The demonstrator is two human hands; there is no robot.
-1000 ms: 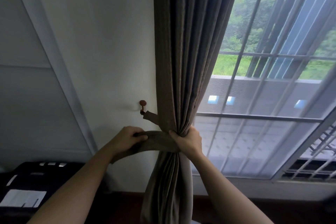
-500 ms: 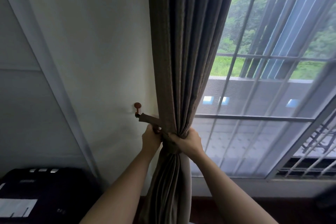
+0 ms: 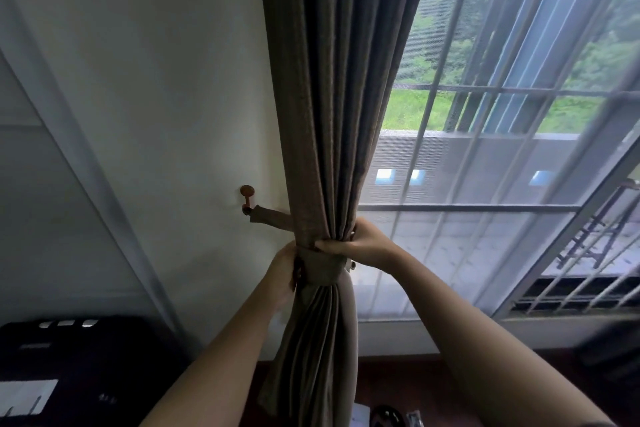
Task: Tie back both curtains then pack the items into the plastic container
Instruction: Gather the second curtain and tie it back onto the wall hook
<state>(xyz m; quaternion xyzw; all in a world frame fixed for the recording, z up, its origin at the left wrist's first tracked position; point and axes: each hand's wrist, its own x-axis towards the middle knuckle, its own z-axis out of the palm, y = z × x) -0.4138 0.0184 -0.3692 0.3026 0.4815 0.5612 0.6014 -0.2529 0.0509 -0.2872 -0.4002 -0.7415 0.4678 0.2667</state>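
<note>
Pleated curtain [image 3: 332, 114] bound by flat fabric tieback [image 3: 322, 269].
The tieback is gripped by the left hand [image 3: 282, 274], the gathered curtain clutched by the right hand [image 3: 362, 246].

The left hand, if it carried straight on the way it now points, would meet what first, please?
Most likely the gathered curtain: the left hand points up and right and lies against the tieback band wrapped round it. Depth is unclear, so it could instead slip behind the folds toward the wall.

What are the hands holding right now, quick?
Left hand: fingers curled on the tieback.
Right hand: grips the gathered curtain just above the tieback.
</note>
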